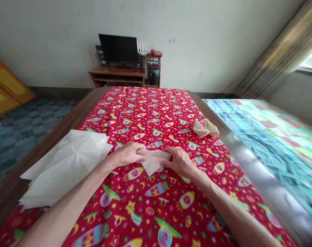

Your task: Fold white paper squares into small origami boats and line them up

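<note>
A small folded piece of white paper (151,164) is stretched between my two hands, just above or on the red patterned cloth. Its lower part comes to a point toward me, and a folded band runs along the top. My left hand (130,152) pinches the band's left end between thumb and fingers. At the right end, my right hand (178,159) grips it the same way. To the left of my left forearm lies a stack of creased white paper sheets (76,154). Two beige folded boat-like shapes (206,128) sit at the right edge of the cloth.
The red cloth (156,209) covers a long dark wooden table (76,113). Beyond it stands a desk (117,71) with a monitor (119,49), speakers and a router. On the right is a bed with a blue patterned cover (261,137); a yellow cabinet (8,84) is at left.
</note>
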`<state>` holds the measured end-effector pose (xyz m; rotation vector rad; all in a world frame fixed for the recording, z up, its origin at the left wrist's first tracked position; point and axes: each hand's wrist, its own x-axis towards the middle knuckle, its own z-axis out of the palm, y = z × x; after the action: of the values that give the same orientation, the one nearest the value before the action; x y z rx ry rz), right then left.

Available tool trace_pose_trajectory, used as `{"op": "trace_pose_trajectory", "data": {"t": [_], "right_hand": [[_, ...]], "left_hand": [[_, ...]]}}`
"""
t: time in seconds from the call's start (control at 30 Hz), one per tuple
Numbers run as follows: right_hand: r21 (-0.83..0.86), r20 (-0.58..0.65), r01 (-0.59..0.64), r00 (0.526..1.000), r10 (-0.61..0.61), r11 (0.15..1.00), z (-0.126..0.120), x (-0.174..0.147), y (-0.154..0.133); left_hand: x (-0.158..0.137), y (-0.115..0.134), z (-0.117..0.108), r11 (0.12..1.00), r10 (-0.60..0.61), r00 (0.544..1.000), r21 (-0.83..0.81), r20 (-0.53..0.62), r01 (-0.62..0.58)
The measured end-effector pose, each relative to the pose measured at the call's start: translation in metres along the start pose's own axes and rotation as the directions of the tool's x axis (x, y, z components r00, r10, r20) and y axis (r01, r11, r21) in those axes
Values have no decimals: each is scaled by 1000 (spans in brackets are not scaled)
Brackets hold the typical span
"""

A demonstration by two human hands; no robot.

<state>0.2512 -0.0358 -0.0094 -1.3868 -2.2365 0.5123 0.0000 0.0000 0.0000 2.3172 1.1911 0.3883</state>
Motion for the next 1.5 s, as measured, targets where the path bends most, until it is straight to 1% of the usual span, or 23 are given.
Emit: {"op": "trace_pose_trajectory", "data": {"t": [0.07,0.1,0.13,0.17,0.2,0.27,0.3,0.33,0.37,0.43,0.5,0.57,0.6,0.67,0.73,0.8,0.9,0.97,1.1,1.2,1.33,1.43,1.5], "right_hand": [[79,-12,-38,999,39,996,0,0,1],[103,-42,-34,998,38,994,-1,0,0],[117,-88,-15,996,25,993,-3,0,-1],[134,-166,22,986,0,991,-7,0,-4],[125,-259,71,965,-36,990,-11,0,-6],[4,-387,190,906,-174,982,-21,0,-12],[-93,-413,237,875,-254,967,-24,0,-13],[-196,-414,270,849,-329,943,-26,-1,-14],[-291,-392,294,832,-394,910,-27,-2,-13],[-432,-300,336,821,-485,837,-22,-5,-8],[-491,-185,382,832,-522,783,-14,-9,-2],[-497,-89,414,850,-519,763,-7,-13,3],[-488,-54,424,858,-511,763,-4,-15,4],[-457,0,435,872,-489,776,-2,-19,5],[-418,29,443,879,-476,793,-3,-23,5],[-380,35,456,876,-480,805,-6,-27,6],[-310,17,468,873,-487,828,-9,-31,7],[-244,-2,450,885,-465,859,-9,-32,8],[-64,-51,339,938,-342,939,-8,-30,11],[23,-51,230,972,-229,973,-7,-29,11],[-31,-85,130,987,-133,991,-6,-29,7],[-100,-96,90,990,-100,991,-5,-30,5],[-133,-105,71,991,-85,989,-5,-30,4]], "left_hand": [[0,7,-2,999,-42,999,-3,-26,42],[-1,11,-3,999,-40,997,3,-66,40],[-2,17,-4,1000,-22,992,18,-121,24],[-3,23,-6,999,1,981,33,-195,5],[-4,30,-7,997,66,949,66,-310,-48],[-8,43,-10,968,232,848,197,-476,-154],[-10,48,-11,943,301,806,284,-509,-173],[-12,51,-10,914,356,783,365,-510,-177],[-14,53,-9,885,391,779,434,-491,-170],[-19,51,-3,839,412,810,520,-417,-159],[-25,47,7,823,383,863,546,-329,-157],[-32,43,17,828,329,913,539,-241,-156],[-36,42,21,835,303,930,529,-209,-153],[-45,42,28,849,268,948,508,-174,-146],[-51,42,32,864,249,951,486,-184,-132],[-56,41,35,883,240,944,454,-227,-116],[-56,34,38,925,239,920,362,-311,-118],[-54,27,41,956,217,905,266,-367,-121],[-48,16,43,995,102,890,53,-444,-87],[-45,13,41,998,39,900,-21,-433,-54],[-41,15,36,999,-35,922,-13,-386,32],[-38,18,33,993,-73,926,55,-370,100],[-36,20,32,984,-75,925,123,-373,130]]}}
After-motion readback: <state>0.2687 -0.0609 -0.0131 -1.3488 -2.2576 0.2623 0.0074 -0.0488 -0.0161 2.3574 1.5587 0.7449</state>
